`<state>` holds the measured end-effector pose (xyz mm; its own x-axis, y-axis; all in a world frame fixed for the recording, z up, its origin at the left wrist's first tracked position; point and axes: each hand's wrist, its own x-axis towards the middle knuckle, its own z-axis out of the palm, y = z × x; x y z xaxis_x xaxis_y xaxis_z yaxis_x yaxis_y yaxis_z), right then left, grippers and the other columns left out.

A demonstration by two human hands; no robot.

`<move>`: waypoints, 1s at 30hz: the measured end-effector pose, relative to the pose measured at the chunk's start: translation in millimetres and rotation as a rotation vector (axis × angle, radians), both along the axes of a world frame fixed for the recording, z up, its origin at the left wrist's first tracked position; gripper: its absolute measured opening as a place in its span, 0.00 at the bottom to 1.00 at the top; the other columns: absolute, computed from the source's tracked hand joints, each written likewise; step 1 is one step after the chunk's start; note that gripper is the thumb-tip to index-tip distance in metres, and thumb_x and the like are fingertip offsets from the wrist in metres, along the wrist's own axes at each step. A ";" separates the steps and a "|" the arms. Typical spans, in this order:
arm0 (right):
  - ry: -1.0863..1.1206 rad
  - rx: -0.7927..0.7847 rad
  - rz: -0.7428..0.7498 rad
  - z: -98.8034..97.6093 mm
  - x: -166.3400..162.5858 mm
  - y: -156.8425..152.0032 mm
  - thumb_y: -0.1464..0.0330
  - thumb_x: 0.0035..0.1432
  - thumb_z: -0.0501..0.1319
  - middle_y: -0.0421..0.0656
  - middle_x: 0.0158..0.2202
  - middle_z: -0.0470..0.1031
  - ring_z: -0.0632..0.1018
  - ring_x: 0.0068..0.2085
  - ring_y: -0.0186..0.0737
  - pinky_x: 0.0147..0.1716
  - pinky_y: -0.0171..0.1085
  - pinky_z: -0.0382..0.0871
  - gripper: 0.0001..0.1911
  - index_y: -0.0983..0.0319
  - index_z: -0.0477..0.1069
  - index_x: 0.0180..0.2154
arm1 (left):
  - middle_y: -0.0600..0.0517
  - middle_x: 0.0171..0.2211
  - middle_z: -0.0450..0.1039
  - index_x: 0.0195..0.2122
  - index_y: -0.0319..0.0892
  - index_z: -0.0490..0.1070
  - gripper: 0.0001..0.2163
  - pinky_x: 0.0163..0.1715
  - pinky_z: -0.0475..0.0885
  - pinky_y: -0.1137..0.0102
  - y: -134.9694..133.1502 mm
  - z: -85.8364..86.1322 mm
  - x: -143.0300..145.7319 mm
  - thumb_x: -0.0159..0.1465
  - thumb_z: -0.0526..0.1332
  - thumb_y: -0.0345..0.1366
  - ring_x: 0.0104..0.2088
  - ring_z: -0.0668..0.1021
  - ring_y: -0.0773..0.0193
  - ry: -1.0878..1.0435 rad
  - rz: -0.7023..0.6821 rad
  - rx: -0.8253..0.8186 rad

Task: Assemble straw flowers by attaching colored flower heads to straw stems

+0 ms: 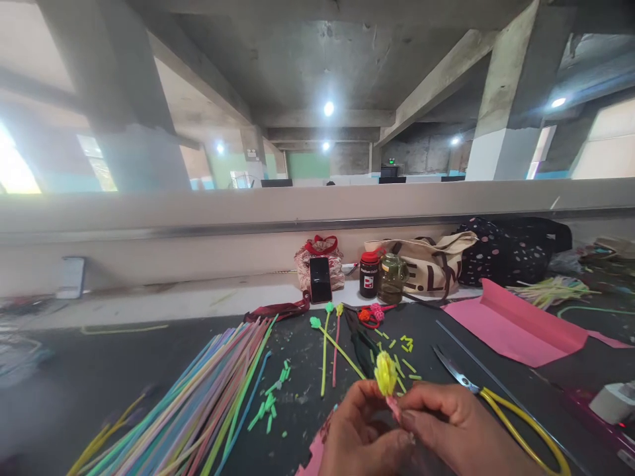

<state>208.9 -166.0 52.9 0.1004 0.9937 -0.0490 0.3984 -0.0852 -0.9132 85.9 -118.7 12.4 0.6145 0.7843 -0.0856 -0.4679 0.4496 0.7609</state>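
Observation:
A yellow pipe-cleaner flower (385,373) on a pink stem is pinched between both hands, low in the centre of the view. My left hand (364,426) closes on the stem from the left, just under the yellow head. From the right, the thumb and fingertips of my right hand (446,423) press on the pink stem (393,404). Beyond the hands lie finished-looking flowers with green heads (315,322) and a yellow head (339,309). Several short yellow pieces (407,344) lie behind the flower, and green pieces (270,402) lie to the left.
A bundle of coloured pipe cleaners (193,396) spreads on the left. Yellow-handled scissors (489,393), a thin rod (476,360) and pink paper (520,324) lie right. Black pliers (364,340) sit ahead. A phone (320,281), jars (391,277) and bags (431,268) line the back.

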 end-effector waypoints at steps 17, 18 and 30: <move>-0.201 -0.040 0.151 15.5 -1.8 -3.8 0.59 0.52 0.55 0.38 0.21 0.65 0.65 0.24 0.32 0.23 0.29 0.57 0.14 0.63 0.71 0.24 | 0.53 0.18 0.67 0.23 0.35 0.74 0.12 0.11 0.53 0.79 14.8 19.2 -24.5 0.39 0.68 0.37 0.13 0.62 0.77 0.134 -0.242 0.038; -0.234 -0.026 0.153 15.7 -2.0 -3.7 0.60 0.52 0.55 0.38 0.21 0.65 0.66 0.25 0.32 0.23 0.29 0.57 0.14 0.62 0.71 0.24 | 0.53 0.19 0.67 0.23 0.35 0.74 0.12 0.11 0.53 0.79 16.1 14.9 -23.7 0.39 0.68 0.38 0.13 0.62 0.77 0.135 -0.230 0.048; -0.475 0.128 0.219 22.6 1.1 -5.1 0.63 0.55 0.53 0.39 0.23 0.67 0.68 0.27 0.32 0.26 0.30 0.58 0.13 0.60 0.69 0.23 | 0.56 0.14 0.64 0.20 0.35 0.72 0.10 0.15 0.56 0.78 13.2 14.3 -23.1 0.43 0.67 0.38 0.13 0.62 0.76 0.202 -0.157 0.072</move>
